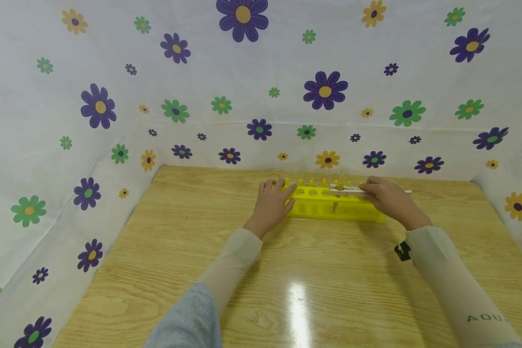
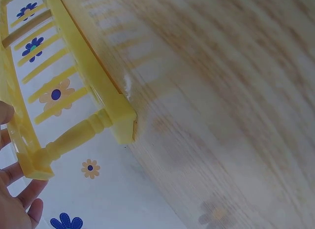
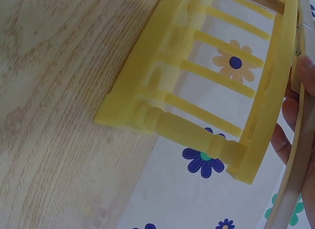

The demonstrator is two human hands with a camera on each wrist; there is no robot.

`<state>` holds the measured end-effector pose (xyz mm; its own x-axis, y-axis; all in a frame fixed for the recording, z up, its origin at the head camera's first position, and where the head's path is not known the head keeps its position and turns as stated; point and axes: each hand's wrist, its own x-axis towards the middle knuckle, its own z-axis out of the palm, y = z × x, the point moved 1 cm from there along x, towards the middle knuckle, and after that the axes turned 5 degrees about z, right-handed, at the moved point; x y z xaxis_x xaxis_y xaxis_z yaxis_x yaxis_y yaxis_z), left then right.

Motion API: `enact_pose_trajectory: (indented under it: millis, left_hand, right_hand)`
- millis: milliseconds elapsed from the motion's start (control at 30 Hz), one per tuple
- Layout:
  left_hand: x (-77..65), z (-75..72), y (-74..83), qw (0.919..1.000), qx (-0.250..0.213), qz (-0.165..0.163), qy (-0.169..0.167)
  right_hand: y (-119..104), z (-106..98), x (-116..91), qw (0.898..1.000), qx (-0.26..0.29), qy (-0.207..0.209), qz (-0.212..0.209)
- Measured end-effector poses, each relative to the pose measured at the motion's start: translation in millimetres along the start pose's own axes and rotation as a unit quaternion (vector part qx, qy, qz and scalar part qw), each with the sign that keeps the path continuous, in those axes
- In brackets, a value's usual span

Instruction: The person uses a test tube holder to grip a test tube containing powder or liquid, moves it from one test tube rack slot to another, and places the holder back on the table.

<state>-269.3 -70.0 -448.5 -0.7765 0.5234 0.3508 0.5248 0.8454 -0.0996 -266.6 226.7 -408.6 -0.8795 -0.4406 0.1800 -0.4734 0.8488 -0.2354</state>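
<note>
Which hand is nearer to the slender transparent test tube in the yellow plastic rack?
Right. The right hand, just right of the tube, grips a pale wooden clamp reaching it; the left hand holds the rack's left end, farther away.

A white sheet [image 1: 243, 63] printed with purple, green and orange flowers fills the upper frame and runs down both sides, around a wood-grained tabletop [image 1: 165, 251] that catches bright glare [image 1: 298, 309] at lower centre.

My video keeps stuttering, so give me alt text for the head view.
The right hand holds a pale wooden clamp at a test tube in a yellow rack, while the left hand grips the rack's left end. The rack stands on a wooden table before a white, flowered backdrop.
</note>
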Motion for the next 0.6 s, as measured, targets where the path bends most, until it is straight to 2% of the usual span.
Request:
enact_pose_trajectory:
  millis: [600]
  left_hand:
    - [0.7,-1.5,0.5,1.0000,0.004,0.002,-0.003]
  right_hand:
    - [-1.1,-1.0,-0.4,1.000,0.003,-0.007,0.007]
